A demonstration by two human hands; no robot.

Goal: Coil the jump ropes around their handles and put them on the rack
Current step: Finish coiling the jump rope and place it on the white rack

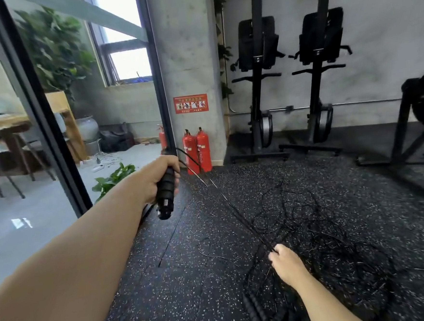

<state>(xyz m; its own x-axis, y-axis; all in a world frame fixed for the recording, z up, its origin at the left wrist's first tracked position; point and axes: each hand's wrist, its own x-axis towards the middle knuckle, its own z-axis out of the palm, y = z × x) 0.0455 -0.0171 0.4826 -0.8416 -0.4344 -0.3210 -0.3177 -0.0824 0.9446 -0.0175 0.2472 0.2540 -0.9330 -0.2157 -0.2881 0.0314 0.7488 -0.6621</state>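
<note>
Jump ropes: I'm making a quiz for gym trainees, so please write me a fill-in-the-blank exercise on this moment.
1. The left hand holds up a black ribbed ____.
2. The right hand pinches a taut ____ stretched towards the left hand.
3. At the foot of the concrete pillar stand two fire extinguishers coloured ____.

Missing words: handle; rope; red.
</note>
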